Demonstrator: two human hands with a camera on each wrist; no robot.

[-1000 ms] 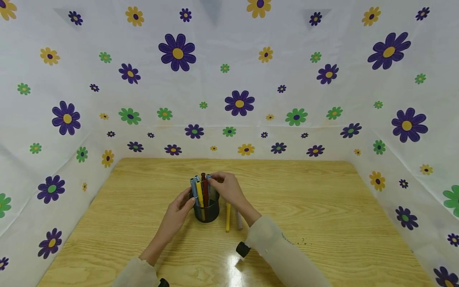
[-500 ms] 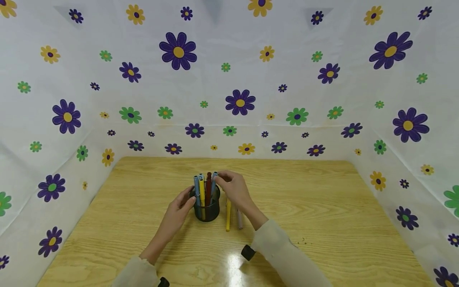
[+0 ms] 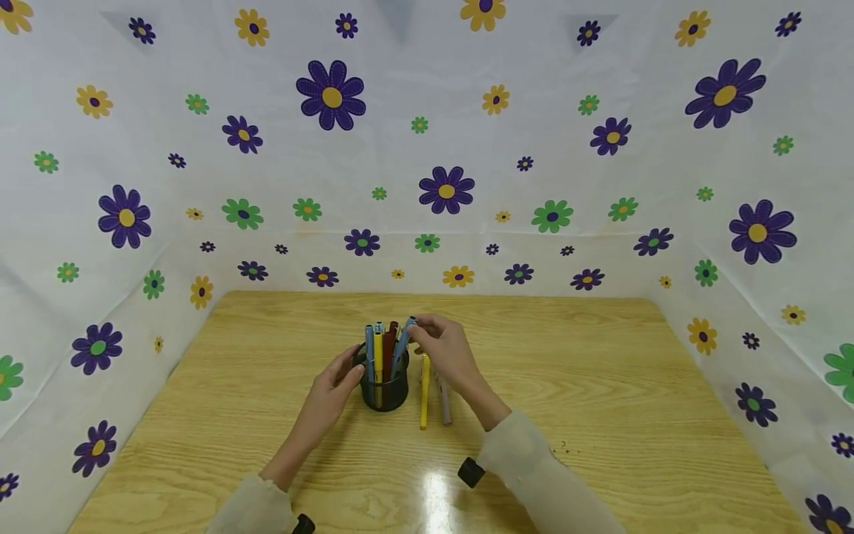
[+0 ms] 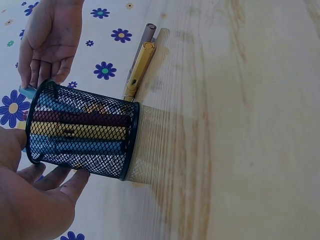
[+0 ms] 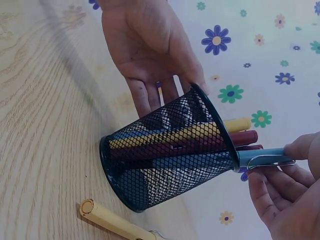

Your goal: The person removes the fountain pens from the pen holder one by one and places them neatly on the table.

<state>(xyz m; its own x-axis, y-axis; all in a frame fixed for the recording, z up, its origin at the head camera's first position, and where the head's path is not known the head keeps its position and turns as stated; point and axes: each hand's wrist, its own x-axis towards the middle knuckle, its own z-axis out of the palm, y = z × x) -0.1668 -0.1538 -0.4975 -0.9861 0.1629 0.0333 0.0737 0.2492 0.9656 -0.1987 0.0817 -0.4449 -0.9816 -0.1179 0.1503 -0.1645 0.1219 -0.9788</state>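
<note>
A black mesh pen cup (image 3: 385, 394) stands upright on the table, held by my left hand (image 3: 336, 383). In the right wrist view that hand's thumb lies at the rim and its fingers pass behind the mesh. My right hand (image 3: 445, 350) pinches the upper end of a blue pen (image 5: 267, 157) between thumb and fingers. This pen leans right at the rim, its lower part inside the cup. Also in the cup are a yellow pen (image 3: 378, 354), dark red pens (image 3: 389, 357) and other blue pens (image 3: 370, 350).
Just right of the cup, a yellow pen (image 3: 424, 397) and a grey pen (image 3: 445, 404) lie on the wooden table (image 3: 600, 386). Small dark specks (image 3: 565, 448) show further right. A white flowered cloth (image 3: 534, 133) walls the back and both sides.
My right hand has moved a little right, tilting the blue pen's top the same way. The other pens' tops in the cup have shifted slightly right. My left hand stays at the cup.
</note>
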